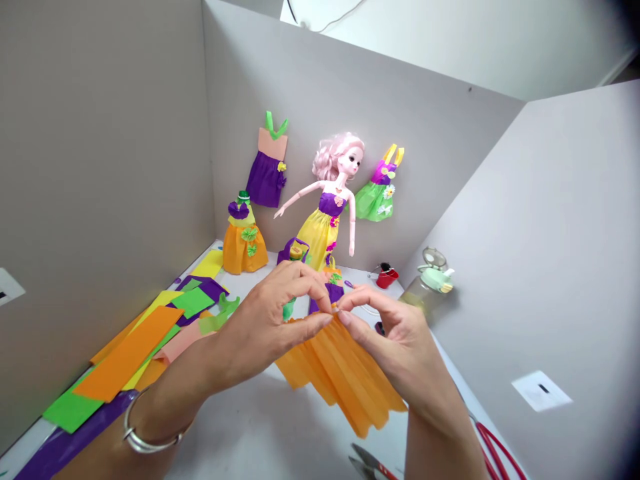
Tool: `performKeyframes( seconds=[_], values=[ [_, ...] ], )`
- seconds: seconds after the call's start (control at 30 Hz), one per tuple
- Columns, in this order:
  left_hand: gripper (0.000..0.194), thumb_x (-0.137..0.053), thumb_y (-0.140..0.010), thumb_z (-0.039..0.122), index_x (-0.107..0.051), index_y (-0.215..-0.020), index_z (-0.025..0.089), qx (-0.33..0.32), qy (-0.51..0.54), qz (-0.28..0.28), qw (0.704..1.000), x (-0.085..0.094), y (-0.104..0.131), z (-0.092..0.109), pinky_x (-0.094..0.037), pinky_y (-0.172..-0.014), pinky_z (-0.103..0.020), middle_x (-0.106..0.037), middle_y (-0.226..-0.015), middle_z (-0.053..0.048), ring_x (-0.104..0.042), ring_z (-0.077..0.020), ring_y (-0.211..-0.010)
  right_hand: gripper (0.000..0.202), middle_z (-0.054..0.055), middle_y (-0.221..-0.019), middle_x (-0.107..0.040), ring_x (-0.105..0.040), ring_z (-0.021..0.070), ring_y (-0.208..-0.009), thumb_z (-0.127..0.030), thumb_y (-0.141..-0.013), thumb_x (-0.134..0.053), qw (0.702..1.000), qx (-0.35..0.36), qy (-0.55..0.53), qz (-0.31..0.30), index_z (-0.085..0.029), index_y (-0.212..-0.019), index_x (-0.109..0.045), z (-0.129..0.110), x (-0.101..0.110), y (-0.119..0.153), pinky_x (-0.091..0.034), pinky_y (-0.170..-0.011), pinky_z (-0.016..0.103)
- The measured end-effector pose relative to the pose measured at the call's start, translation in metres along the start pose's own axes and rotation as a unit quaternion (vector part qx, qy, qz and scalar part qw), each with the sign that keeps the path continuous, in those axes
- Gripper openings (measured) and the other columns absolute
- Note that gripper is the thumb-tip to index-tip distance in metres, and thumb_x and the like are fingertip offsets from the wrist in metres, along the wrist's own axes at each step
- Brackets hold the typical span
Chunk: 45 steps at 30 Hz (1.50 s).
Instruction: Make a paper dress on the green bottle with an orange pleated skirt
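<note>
An orange pleated sheet [345, 373] hangs fanned out below both hands, its gathered top pinched between the fingertips. My left hand [280, 307] holds that top edge between thumb and index finger; a silver bangle circles the wrist. Right beside it, my right hand [390, 327] pinches the same gathered edge, and the fingertips of the two hands nearly meet. Something small and pale shows between the fingertips, too small to make out. Behind the hands stands a pink-haired doll [335, 200] in a purple and yellow dress.
Coloured sheets [130, 353] lie at the left. A dressed bottle [245, 243] stands at the back left. Small dresses [267, 177] hang on the back wall. A red bucket [387, 277] and a clear bottle [425, 290] are at the right; scissors [367, 461] lie in front.
</note>
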<state>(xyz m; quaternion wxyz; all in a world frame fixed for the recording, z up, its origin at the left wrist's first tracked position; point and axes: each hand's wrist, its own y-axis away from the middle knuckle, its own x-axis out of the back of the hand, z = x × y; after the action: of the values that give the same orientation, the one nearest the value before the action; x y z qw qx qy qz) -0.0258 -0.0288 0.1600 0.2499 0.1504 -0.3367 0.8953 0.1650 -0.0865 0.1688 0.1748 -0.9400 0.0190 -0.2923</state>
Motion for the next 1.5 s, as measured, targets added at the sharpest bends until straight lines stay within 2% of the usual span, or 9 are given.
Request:
performKeyframes(
  seconds=[0.2, 0.47, 1.2, 1.5],
  values=[
    [0.006, -0.062, -0.088, 0.018, -0.065, -0.087, 0.023, 0.005, -0.020, 0.005, 1.000, -0.0017, -0.0015, -0.0024, -0.040, -0.099, -0.033, -0.061, -0.106, -0.001, -0.053, -0.0186, -0.113, 0.009, -0.001, -0.087, -0.064, -0.057, 0.0178, -0.090, -0.026, -0.091, -0.060, 0.999, 0.033, 0.020, 0.002, -0.024, -0.084, -0.066, -0.0024, -0.0014, 0.0013, -0.039, -0.084, 0.030],
    [0.006, -0.061, -0.091, 0.024, -0.064, -0.086, 0.023, -0.004, -0.028, -0.009, 1.000, -0.0010, -0.0020, -0.0048, -0.040, -0.100, -0.033, -0.061, -0.107, -0.001, -0.053, -0.0186, -0.115, 0.011, -0.001, -0.086, -0.065, -0.057, 0.0186, -0.090, -0.026, -0.091, -0.060, 0.998, 0.049, 0.038, 0.000, -0.024, -0.083, -0.067, -0.0040, -0.0017, 0.0016, -0.041, -0.086, 0.033],
    [0.009, -0.059, -0.093, 0.026, -0.065, -0.087, 0.023, -0.004, -0.026, -0.020, 0.999, -0.0003, -0.0025, -0.0048, -0.040, -0.100, -0.032, -0.062, -0.107, -0.001, -0.052, -0.0177, -0.115, 0.012, 0.000, -0.086, -0.065, -0.057, 0.0190, -0.091, -0.028, -0.092, -0.060, 0.998, 0.048, 0.045, -0.005, -0.024, -0.083, -0.066, -0.0021, -0.0002, 0.0014, -0.040, -0.088, 0.033],
    [0.009, -0.058, -0.093, 0.026, -0.065, -0.088, 0.024, -0.005, -0.026, -0.022, 0.999, -0.0011, -0.0026, -0.0060, -0.041, -0.101, -0.033, -0.062, -0.108, -0.002, -0.052, -0.0191, -0.117, 0.012, 0.001, -0.086, -0.065, -0.058, 0.0198, -0.088, -0.028, -0.091, -0.059, 0.998, 0.040, 0.041, -0.005, -0.024, -0.083, -0.067, -0.0035, -0.0004, 0.0014, -0.041, -0.085, 0.034]
  ],
)
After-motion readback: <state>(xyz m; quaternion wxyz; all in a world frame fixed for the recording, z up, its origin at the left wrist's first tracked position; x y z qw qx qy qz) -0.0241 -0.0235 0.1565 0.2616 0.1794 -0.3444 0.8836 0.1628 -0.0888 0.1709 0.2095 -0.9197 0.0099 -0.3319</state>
